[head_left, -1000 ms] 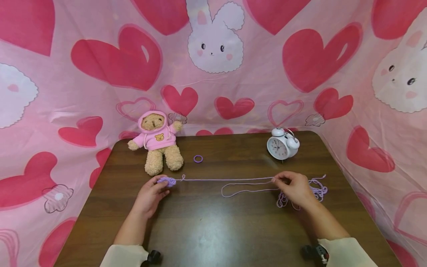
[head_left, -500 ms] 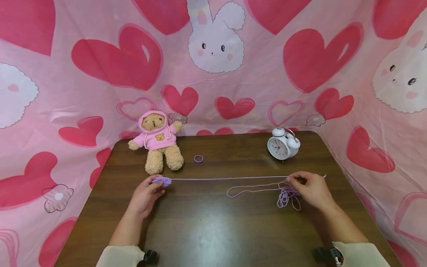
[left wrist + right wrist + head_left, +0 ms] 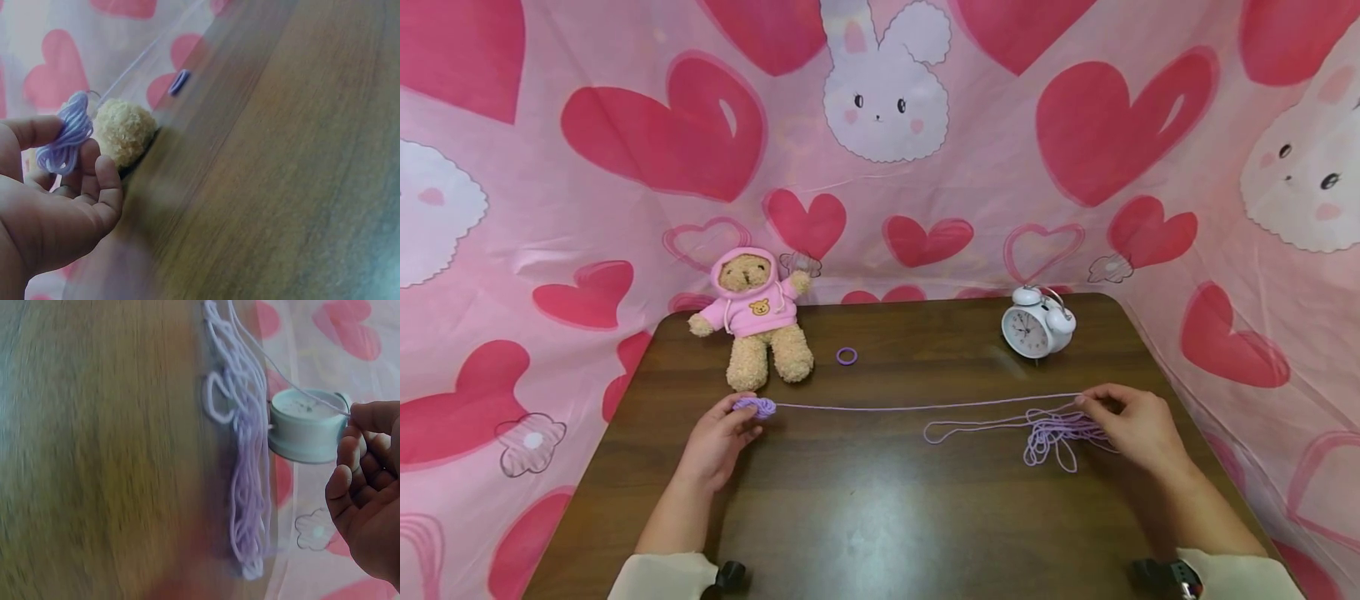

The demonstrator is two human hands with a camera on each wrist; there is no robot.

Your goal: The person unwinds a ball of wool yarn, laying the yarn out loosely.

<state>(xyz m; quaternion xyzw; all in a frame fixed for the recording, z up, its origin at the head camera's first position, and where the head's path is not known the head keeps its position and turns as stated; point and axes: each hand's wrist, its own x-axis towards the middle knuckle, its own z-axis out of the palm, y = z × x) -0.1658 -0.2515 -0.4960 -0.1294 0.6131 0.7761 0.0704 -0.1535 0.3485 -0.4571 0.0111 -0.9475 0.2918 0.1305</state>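
Observation:
A small bundle of purple yarn [image 3: 70, 137] is pinched between the thumb and fingers of my left hand [image 3: 713, 446], just in front of the teddy bear's feet. From that bundle a single strand [image 3: 880, 409] runs across to my right hand [image 3: 1138, 429], whose thumb and forefinger pinch it above the table. Below and beside the right hand, a loose heap of the same yarn [image 3: 250, 481] lies on the wood, with one long loop [image 3: 955, 428] stretching left. The strand sags only slightly between the hands.
A teddy bear in a pink hoodie [image 3: 760, 308] sits at the back left. Right of it lies a purple ring [image 3: 847, 357]. A white twin-bell alarm clock [image 3: 1037, 323] stands at the back right of the brown table [image 3: 865, 517]. Heart-patterned cloth hangs behind.
My right hand has moved right, drawing out the strand, and my left hand has shifted slightly left with the bundle. A small kink in the strand near the bundle has gone.

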